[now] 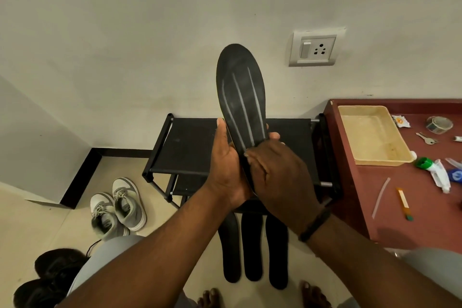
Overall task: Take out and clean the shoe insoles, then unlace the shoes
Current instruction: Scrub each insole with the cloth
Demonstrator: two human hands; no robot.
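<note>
Right hand (280,172) seemingly flat on upright insole (241,92), left hand (225,165) gripping it.

Just 1 view here, a wide-angle camera on the person's head, pointing forward and down. It sits close above the hands (252,165), so both forearms come in from the bottom edge and fill the lower middle. The look is steep enough to catch the person's own toes at the very bottom, while the wall (150,32) ahead takes the whole top half. Straight lines bow near the edges, typical fisheye stuff. The floor (45,212) shows on the left, and a slice of the red surface (375,207) on the right.
</note>
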